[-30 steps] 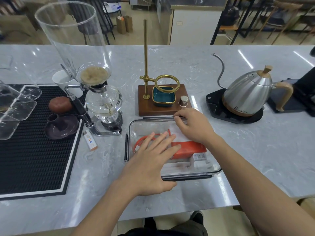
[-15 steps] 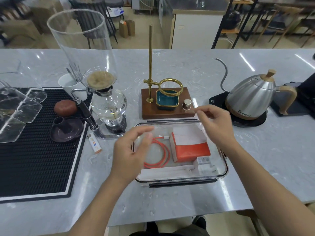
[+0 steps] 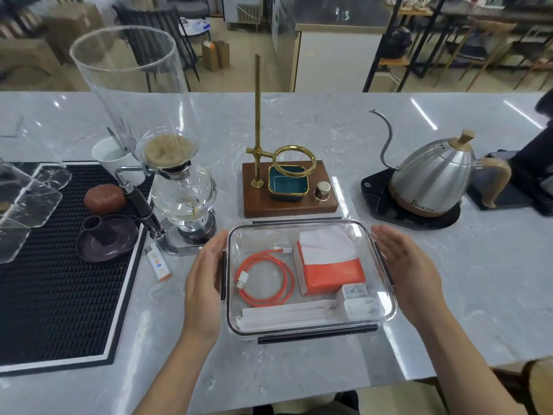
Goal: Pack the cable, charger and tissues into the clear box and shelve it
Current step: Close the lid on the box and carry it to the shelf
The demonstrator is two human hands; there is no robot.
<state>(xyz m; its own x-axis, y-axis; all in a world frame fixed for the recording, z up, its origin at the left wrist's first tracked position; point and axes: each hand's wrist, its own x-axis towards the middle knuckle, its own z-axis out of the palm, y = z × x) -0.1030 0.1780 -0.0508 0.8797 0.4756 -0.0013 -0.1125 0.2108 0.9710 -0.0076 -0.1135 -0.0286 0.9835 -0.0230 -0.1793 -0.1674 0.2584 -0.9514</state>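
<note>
Hands flank the clear box, which sits lidded near the front edge of the marble counter: left hand just beside its left wall, right hand just beside its right wall, both with fingers straight and together, palms facing inward, gripping nothing; whether they touch the box cannot be told. Inside: coiled orange cable at left, orange tissue pack at centre, white charger at the front right corner, white wrapped strip along the front wall. Close behind the box stands a wooden dripper stand with brass ring; siphon brewer behind left; gooseneck kettle behind right, lettering partly legible, "...rewista". Lighter lies left of the left hand, printed "24", beside the black mat
</note>
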